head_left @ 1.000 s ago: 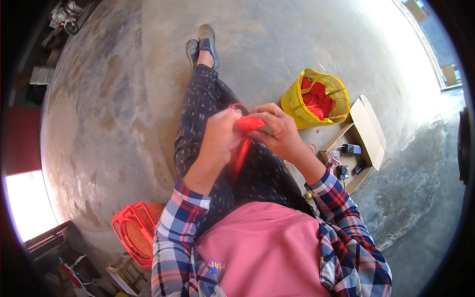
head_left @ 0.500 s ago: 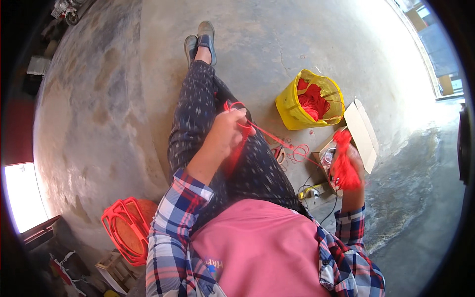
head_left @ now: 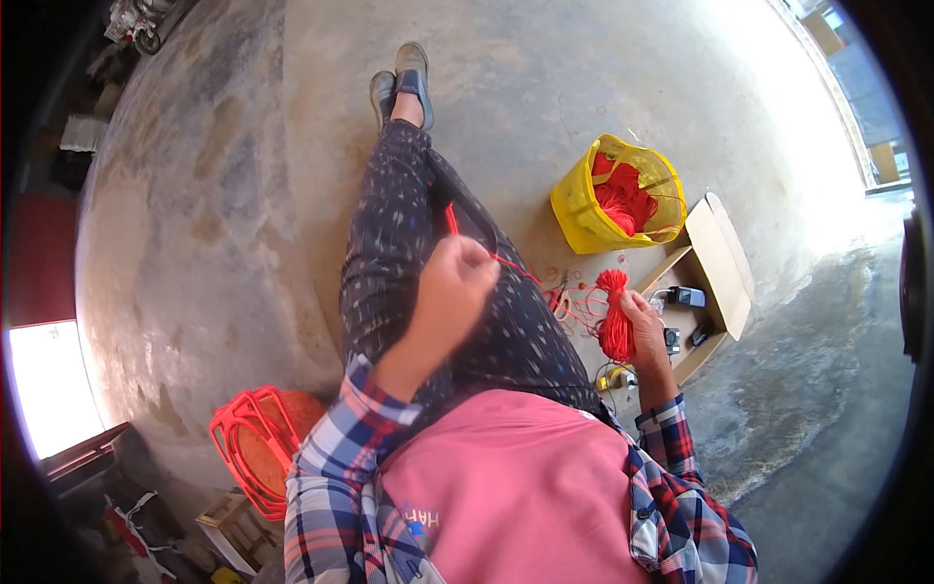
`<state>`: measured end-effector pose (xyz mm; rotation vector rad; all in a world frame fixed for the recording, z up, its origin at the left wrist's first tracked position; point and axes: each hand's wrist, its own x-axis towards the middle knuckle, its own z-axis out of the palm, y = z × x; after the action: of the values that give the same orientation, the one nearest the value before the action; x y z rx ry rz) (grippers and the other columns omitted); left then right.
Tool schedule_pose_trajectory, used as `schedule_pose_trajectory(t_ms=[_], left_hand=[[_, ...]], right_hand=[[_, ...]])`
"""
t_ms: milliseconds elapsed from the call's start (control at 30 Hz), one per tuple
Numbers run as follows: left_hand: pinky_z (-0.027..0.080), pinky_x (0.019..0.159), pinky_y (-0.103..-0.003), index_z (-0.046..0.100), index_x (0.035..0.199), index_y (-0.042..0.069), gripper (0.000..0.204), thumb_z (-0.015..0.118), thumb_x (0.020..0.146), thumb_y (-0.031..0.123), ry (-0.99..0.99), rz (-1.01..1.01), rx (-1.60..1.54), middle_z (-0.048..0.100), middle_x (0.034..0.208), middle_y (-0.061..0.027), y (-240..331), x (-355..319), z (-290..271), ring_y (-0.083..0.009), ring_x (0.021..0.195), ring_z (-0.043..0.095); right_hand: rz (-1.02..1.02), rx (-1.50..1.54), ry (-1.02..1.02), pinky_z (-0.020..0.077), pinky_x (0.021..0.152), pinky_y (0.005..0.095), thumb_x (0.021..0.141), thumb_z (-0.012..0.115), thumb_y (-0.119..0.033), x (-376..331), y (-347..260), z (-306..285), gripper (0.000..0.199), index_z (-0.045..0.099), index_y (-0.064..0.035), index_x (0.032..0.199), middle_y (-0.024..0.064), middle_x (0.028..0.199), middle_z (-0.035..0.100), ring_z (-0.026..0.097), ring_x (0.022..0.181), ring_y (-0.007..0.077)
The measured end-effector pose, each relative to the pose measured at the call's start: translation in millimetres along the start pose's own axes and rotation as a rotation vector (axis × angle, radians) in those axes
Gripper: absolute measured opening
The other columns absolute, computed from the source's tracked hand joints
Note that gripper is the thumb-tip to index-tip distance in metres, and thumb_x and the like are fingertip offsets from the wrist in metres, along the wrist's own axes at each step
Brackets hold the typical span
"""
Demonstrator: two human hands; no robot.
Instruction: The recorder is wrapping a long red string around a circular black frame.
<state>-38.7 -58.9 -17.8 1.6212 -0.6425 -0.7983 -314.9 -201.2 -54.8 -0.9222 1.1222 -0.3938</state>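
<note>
Left hand [head_left: 455, 287] sat over the lap, fingers pinched shut on a thin red thread [head_left: 516, 270] that ran rightward — its long axis pointing toward the red tassel bundle [head_left: 615, 316]. Right hand [head_left: 647, 326] gripped that bundle closed, low beside the cardboard box [head_left: 725, 263], near the yellow bucket [head_left: 584, 209]. Thread end looked taut, I think. Open floor [head_left: 243, 195] lay to the left.

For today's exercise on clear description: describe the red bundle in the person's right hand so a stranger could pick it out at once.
Start at the yellow bucket on the concrete floor. Just below it, beside the open cardboard box, the right hand grips a red thread tassel. Unlike the bucket's heaped thread, it is one tied bunch.
</note>
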Motion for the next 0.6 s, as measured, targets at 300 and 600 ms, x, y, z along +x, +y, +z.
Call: schedule_pose_trajectory(t_ms=[300,600], left_hand=[[0.050,0.087,-0.033,0.062,0.113,0.003,0.034,0.069,0.079,-0.001,-0.210,0.065,-0.235,0.063,0.105,-0.0143,40,-32,9,-0.0284,0.100,0.062],[0.049,0.083,-0.037,0.064,0.102,0.000,0.028,0.060,0.076,-0.007,-0.102,0.584,0.919,0.058,0.097,-0.0148,6,50,-32,-0.0320,0.095,0.059]], right_hand=[[-0.102,-0.227,-0.588,0.0442,0.066,0.0210,0.095,0.060,-0.040,-18,-52,110,0.046,0.061,-0.0020,0.120,-0.0005,0.091,0.063,0.055,0.076,0.0063],[-0.853,-0.707,-0.398,0.0476,0.082,0.0310,0.083,0.069,-0.017,76,-56,143,0.031,0.067,-0.0053,0.112,0.0117,0.105,0.062,0.060,0.098,0.0226]])
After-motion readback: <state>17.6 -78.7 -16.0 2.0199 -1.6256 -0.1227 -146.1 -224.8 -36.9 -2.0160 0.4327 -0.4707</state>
